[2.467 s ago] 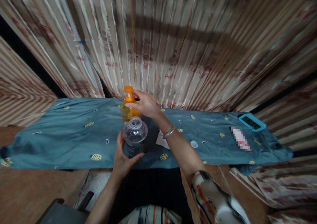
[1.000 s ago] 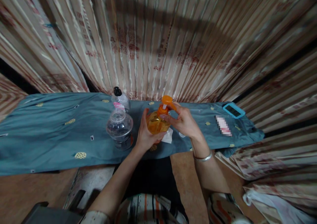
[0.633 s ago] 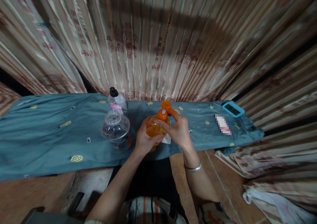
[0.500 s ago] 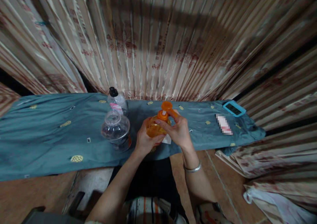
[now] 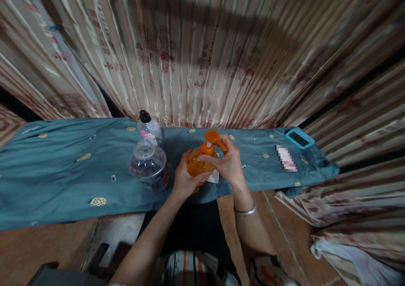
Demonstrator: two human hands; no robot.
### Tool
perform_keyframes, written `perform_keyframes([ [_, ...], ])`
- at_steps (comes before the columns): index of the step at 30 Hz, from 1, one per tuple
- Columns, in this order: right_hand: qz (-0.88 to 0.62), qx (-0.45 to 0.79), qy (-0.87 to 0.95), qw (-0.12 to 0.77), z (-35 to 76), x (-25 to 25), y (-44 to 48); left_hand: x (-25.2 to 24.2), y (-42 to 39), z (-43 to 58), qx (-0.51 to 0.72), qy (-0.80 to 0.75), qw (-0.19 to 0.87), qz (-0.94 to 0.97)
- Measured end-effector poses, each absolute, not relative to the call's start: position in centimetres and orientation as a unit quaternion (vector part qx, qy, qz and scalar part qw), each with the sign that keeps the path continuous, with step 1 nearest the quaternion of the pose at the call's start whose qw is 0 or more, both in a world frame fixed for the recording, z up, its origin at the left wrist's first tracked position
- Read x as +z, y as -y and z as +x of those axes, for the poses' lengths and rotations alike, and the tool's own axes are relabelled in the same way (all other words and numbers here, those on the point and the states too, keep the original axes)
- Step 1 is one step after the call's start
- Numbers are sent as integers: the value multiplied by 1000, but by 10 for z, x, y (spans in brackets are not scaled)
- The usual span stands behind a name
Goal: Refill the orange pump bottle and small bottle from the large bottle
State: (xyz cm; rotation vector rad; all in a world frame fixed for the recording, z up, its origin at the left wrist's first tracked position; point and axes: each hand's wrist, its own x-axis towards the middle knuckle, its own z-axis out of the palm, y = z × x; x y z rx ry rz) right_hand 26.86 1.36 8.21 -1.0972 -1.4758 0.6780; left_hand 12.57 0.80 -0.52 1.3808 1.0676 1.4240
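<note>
Orange plastic tops the pump bottle (image 5: pixel 196 166) I watch remotely, just toward six o'clock from centre, the left hand (image 5: pixel 184 179) clamped round its body, I judge for steadiness, while the right hand (image 5: pixel 230 163) pinches its neck, the clear jar (image 5: pixel 147 170) apart at nine o'clock.

Home interior, apparently: floral curtains (image 5: pixel 196 58) hang at 12 o'clock; pineapple-print cloth (image 5: pixel 66 176) (bedding-like) spans 9 to 3 o'clock; tiled floor (image 5: pixel 291 227) at 4 o'clock.

Amber pump btl (image 5: pixel 196 167) w/ orange top (image 5: pixel 212 136), approx. upright, nr front edge of teal cloth (image 5: pixel 66 172).
</note>
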Motion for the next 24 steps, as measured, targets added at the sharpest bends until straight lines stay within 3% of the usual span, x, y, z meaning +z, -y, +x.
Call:
perform_keyframes([
  [6,-413,337,670,517,273,83,-11,-6,-10,127,576,-426,430,549],
  [14,-482,241,622,569,263,92,-9,-5,-8,126,564,-437,425,557],
  [21,-398,320,680,527,271,83,-9,-4,-7,128,574,-427,421,558],
  [24,-441,284,661,536,267,87,-9,-5,-7,127,572,-426,422,560],
])
